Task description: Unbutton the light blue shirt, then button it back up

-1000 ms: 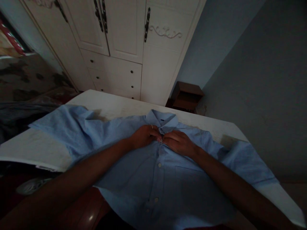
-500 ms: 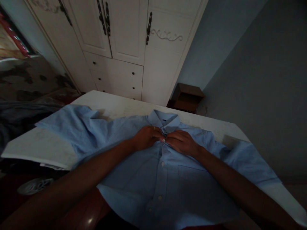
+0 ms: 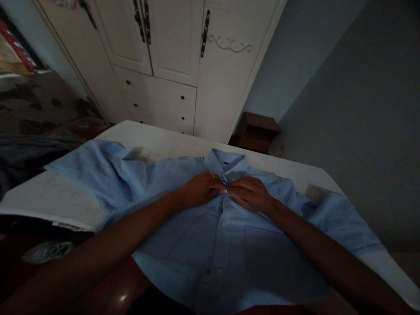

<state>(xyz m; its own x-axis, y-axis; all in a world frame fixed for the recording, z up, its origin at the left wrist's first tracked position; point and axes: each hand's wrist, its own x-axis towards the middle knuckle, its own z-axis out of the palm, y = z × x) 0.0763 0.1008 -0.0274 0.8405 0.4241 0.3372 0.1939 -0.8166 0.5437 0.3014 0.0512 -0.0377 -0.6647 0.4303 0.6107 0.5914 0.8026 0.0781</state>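
A light blue button-up shirt (image 3: 183, 262) lies spread front side up, its collar (image 3: 241, 164) pointing away from me and its sleeves out to both sides. Just below the collar, my left hand (image 3: 201, 190) pinches the front edge of the shirt; a ring shows on one finger. Facing it, my right hand (image 3: 251, 193) is closed on the other side of the front placket. Between the fingertips sits a small white button (image 3: 225, 191). Lower on the placket are more pale buttons, one (image 3: 224, 223) near the chest pocket (image 3: 262, 249).
The white table (image 3: 157, 140) extends under the shirt. Beyond it stands a cream wardrobe (image 3: 173, 48) with drawers, and a small brown cabinet (image 3: 257, 127) by the wall. Dark cloth (image 3: 29, 153) lies at the left; a white shoe-like object (image 3: 47, 252) is low at the left.
Both hands stay pinched at the same button area, with only slight finger movement. The view has shifted a little.
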